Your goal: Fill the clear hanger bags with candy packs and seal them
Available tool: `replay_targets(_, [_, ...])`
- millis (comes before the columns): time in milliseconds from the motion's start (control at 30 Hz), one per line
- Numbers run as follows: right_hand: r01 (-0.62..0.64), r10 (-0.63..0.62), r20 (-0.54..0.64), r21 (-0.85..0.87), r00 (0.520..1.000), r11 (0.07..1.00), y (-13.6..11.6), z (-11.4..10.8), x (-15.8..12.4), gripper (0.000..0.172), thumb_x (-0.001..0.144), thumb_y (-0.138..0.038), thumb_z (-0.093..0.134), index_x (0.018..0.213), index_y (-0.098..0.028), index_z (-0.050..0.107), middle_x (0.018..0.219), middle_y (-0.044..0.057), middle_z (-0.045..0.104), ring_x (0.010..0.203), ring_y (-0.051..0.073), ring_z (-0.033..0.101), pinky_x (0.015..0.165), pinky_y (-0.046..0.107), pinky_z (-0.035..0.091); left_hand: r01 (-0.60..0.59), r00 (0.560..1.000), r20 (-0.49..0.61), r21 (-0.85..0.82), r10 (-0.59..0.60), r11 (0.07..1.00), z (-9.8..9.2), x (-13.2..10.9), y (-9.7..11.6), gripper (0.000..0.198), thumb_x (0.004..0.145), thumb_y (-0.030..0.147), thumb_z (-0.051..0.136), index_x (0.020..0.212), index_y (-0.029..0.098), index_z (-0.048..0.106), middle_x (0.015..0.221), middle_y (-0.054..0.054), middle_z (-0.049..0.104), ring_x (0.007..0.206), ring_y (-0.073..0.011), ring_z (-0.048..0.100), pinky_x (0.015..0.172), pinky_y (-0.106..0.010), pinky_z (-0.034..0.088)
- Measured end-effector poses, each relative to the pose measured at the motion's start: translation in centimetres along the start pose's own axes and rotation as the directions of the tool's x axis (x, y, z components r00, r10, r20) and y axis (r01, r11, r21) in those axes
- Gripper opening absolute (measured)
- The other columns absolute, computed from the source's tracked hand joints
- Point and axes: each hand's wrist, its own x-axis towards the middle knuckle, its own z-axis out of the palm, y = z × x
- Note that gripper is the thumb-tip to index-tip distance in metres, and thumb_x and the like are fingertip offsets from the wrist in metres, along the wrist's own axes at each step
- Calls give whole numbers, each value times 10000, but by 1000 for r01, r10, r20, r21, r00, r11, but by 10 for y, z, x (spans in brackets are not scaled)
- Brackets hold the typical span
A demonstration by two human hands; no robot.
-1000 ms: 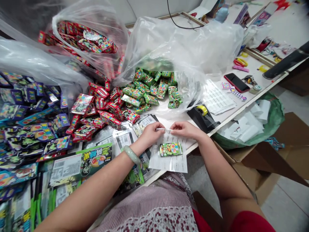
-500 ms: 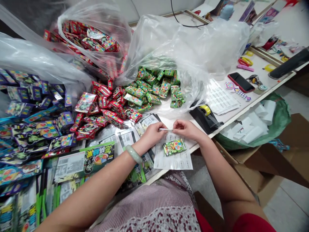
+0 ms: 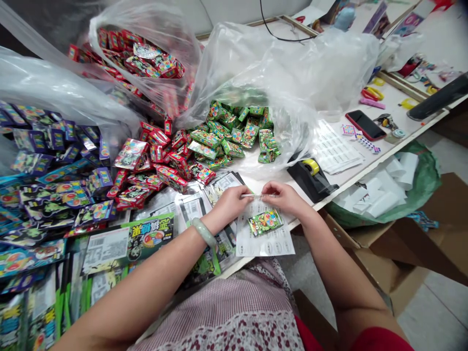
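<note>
Purple packets (image 3: pixel 40 139) spread across the tabletop's left side beside a heap of red packets (image 3: pixel 161 168). A worker's left hand (image 3: pixel 234 202), below a jade-green bangle (image 3: pixel 204 232), pinches one end of a thin white strip (image 3: pixel 256 196) in a narrow grip. Just below, a single green packet (image 3: pixel 265 223) lies tilted on a label sheet (image 3: pixel 276 247). The right hand (image 3: pixel 281 196) pinches the strip's other end, near a black tape dispenser (image 3: pixel 315 183); farther right rests a phone (image 3: pixel 365 125).
</note>
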Motion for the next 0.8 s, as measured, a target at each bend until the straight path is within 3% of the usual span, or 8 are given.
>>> replay_targets(133, [-90,90,6,60,996,994,3,-13,-6,382,642,-268,727,996,-203,599,787,-11,623,755,162,607,718,301,479,32,999,6,10,-33,999,-2,-2,2,114,782,234,570,750,164,655,699,-27,655,680,-189,582,623,-272,402])
replay_targets(300, [-128,127,58,18,990,992,3,-23,-10,290,682,-277,700,942,-193,602,732,-33,587,656,131,555,615,260,425,43,999,12,49,-44,998,-2,-3,3,165,818,272,543,736,169,643,647,-10,615,619,-171,545,586,-263,371])
replay_targets(433, [-160,156,95,33,983,987,2,-23,-10,320,687,-303,697,958,-196,563,666,-55,563,590,118,516,569,244,386,26,999,17,101,-28,994,-3,-3,0,179,832,285,544,719,171,622,641,-4,602,601,-165,531,575,-261,353])
replay_targets(667, [-163,163,96,-8,982,987,3,-20,-6,242,677,-368,698,823,-192,616,713,-10,588,657,143,541,625,279,421,-17,1000,18,209,14,978,-5,-5,-2,102,845,267,575,855,177,623,737,-15,637,685,-184,579,600,-257,372])
replay_targets(800, [-165,168,97,-35,981,986,4,-21,-6,222,700,-367,677,818,-189,615,685,-15,575,631,141,529,593,272,409,-41,999,1,293,43,955,-7,-6,3,137,878,229,525,875,166,646,879,-68,656,827,-223,601,694,-290,408])
